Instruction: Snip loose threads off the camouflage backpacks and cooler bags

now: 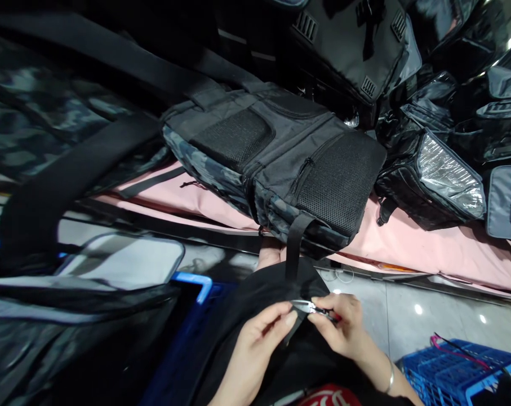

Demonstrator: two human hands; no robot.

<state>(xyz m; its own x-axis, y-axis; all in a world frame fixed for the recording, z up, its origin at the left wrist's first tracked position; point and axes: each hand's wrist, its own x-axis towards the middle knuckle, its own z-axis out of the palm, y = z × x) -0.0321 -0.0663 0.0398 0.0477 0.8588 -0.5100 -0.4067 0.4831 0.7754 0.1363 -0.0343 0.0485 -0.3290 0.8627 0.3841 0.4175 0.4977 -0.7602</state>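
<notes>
A black backpack (272, 149) with mesh back panels and camouflage sides lies on a pink-covered surface, its near edge over my lap. From its lower edge a flat black strap (295, 248) hangs down toward my hands. My left hand (266, 332) pinches the strap's end between thumb and fingers. Small thread snips (303, 306) with silver blades and a dark handle with some red sit in my right hand (340, 324). Their blade tips meet the strap beside my left fingertips. Whether the blades are closed on it I cannot tell.
Black and silver-lined bags (449, 175) crowd the pink surface (403, 248) at the right, with more behind. A blurred dark bag (81, 338) stands close on the left by a blue crate (196, 282). Another blue crate (458, 366) sits on the tiled floor at lower right.
</notes>
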